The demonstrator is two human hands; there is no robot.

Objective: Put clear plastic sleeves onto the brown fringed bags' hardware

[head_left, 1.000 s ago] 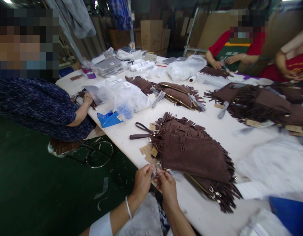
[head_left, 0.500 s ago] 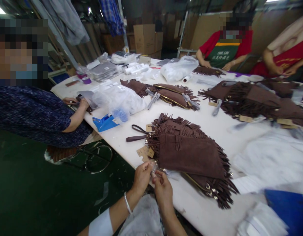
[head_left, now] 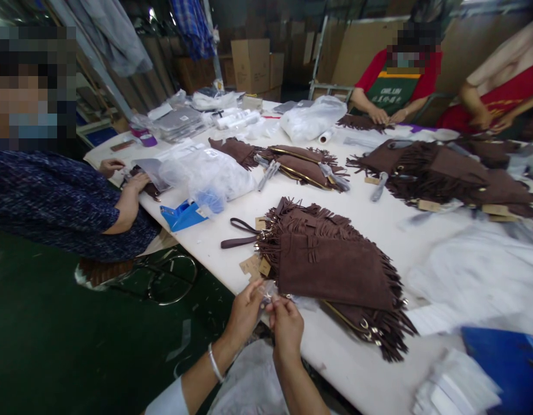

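A small clear plastic wrap (head_left: 269,290) is pinched between my two hands at the table's near edge. My left hand (head_left: 244,308), with a silver bangle on its wrist, grips the wrap's left side, fingers closed. On the other side my right hand (head_left: 286,320) holds it between thumb and fingertips. What the plastic encloses is too small to make out. Just beyond my hands lies a dark brown fringed suede bag (head_left: 331,268), stacked on others with gold zips and rings. A wrist strap (head_left: 240,242) and cardboard tags (head_left: 250,266) stick out at its left.
More fringed bags (head_left: 439,167) lie at the right and mid-table. A blue tape dispenser (head_left: 182,214) sits by the left edge near plastic bags (head_left: 214,173). White sheets (head_left: 478,276) and a blue folder (head_left: 504,369) are at right. Co-workers sit at the left and far side.
My hands have drawn slightly apart, showing more of the clear plastic between them. My left hand shifted a little left. The left co-worker's hands moved apart around the item they handle.
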